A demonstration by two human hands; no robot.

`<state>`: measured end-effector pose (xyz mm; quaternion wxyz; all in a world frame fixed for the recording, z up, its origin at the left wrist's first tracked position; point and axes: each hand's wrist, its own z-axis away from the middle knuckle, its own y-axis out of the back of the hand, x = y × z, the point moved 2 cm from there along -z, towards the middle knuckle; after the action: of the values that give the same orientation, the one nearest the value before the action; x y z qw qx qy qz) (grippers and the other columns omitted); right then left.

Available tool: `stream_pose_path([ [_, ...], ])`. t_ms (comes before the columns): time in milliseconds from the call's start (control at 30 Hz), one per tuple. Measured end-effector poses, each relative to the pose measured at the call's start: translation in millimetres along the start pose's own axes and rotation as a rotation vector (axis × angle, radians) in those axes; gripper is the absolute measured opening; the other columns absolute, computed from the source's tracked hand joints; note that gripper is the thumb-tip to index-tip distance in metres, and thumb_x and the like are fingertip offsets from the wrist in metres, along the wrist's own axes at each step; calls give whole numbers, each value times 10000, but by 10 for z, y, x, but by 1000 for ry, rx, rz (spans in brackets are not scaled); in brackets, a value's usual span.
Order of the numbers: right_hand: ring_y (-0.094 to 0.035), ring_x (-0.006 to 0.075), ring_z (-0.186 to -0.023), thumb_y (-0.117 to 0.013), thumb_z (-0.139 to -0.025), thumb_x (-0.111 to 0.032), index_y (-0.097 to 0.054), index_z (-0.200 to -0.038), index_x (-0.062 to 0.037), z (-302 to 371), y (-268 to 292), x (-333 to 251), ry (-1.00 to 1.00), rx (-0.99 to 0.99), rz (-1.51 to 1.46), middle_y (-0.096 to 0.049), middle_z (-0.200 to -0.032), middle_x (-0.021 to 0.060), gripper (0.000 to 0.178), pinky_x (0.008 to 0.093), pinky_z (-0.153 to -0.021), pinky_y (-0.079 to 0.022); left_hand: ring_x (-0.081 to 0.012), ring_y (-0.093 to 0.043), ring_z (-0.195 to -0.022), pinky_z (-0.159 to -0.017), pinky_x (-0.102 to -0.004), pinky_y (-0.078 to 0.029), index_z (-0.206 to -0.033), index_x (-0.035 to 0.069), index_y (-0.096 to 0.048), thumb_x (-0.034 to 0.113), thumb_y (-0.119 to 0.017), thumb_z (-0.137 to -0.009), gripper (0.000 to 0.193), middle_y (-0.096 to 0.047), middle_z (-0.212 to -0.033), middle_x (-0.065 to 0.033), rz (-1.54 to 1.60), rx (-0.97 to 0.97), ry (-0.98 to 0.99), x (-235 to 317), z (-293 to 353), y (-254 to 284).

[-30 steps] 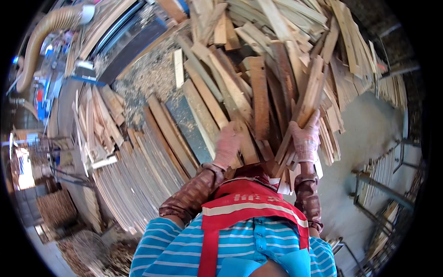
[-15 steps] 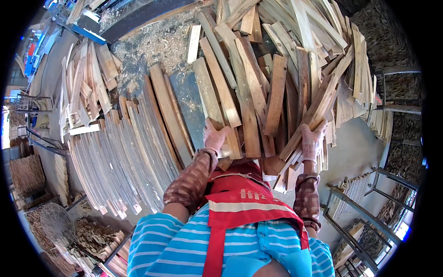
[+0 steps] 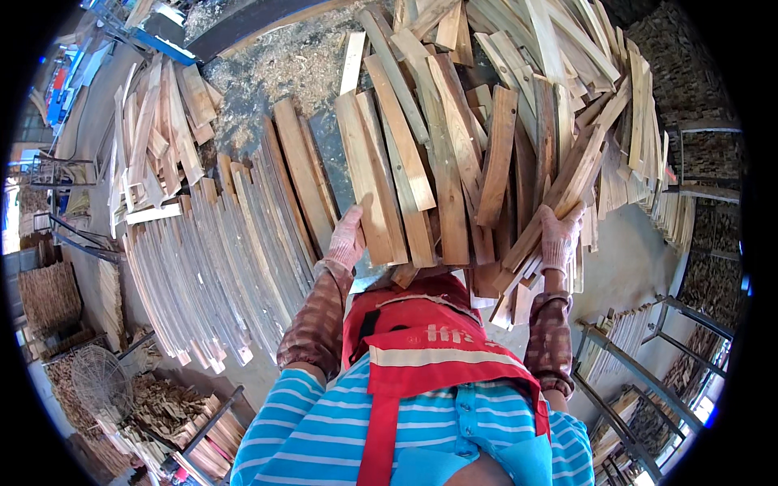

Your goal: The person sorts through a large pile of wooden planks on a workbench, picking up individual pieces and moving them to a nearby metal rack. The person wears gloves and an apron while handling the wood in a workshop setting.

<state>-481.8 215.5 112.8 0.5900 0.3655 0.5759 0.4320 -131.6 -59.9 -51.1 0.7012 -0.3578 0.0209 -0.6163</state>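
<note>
My left hand [image 3: 347, 239], in a pale pink work glove, is at the left edge of a brown wooden board [image 3: 364, 174]. Its fingers point up beside the board and are not wrapped round it; whether they touch the edge is hard to see. On the right, my gloved right hand [image 3: 561, 235] grips a long slanting wooden board [image 3: 559, 198] by its right side near the lower end. Between my hands, several loose boards lie side by side, including a narrow board [image 3: 450, 194] and a shorter reddish-brown board [image 3: 498, 154].
A row of boards on edge [image 3: 219, 267] stands at the left, with a loose bundle of strips [image 3: 154, 130] behind it. Sawdust [image 3: 275, 61] covers the far tabletop. More boards [image 3: 559, 40] pile up at the far right. A metal frame [image 3: 632, 381] stands at the lower right.
My left hand has moved left, off the lower end of the board it gripped. That board now shows a wider face. My right hand has shifted slightly right, staying on the slanting board.
</note>
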Motion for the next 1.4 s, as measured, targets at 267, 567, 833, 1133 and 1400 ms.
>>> stream_pose_path([
  [267,-664,467,-1082,-786,-767,-387,-366,-1503,-19,0,-29,20,51,78,-33,-647,-1222,319,924,468,-958,-525,-270,-677,-1092,-1016,-427,-531,-1301,20,-600,54,-649,-930,375,-704,-1160,-90,-132,-108,-97,-45,-61,29],
  [567,-581,262,-1222,-790,-825,-154,-319,-1563,53,112,131,231,100,-163,-725,-543,-1429,195,900,343,-1050,-473,-288,-657,-799,-666,-413,-564,-1302,-4,-595,186,-734,-914,454,-669,-995,-124,289,-212,14,85,224,-135],
  [833,-556,253,-1246,-761,-782,-61,-305,-1587,4,1050,5,-445,203,-403,-911,-517,-1448,169,928,341,-1070,-452,-161,-578,-703,-599,-320,-523,-1376,-10,-551,141,-632,-969,441,-611,-926,-29,588,-498,132,228,490,-175],
  [1133,-560,236,-1273,-834,-708,-86,-327,-1567,36,1662,-470,-1185,418,-684,-832,-558,-1431,192,1005,334,-1081,-454,-175,-563,-663,-615,-321,-495,-1442,-22,-470,214,-474,-1029,475,-590,-900,-56,674,-562,79,423,756,-209],
  [1400,-514,366,-1364,-854,-655,-325,-306,-1566,35,1862,-991,-1404,444,-827,-562,-525,-1454,271,1122,377,-1131,-417,-179,-580,-656,-684,-364,-512,-1409,-13,-435,284,-414,-1071,450,-586,-902,-59,759,-903,122,550,750,-49],
])
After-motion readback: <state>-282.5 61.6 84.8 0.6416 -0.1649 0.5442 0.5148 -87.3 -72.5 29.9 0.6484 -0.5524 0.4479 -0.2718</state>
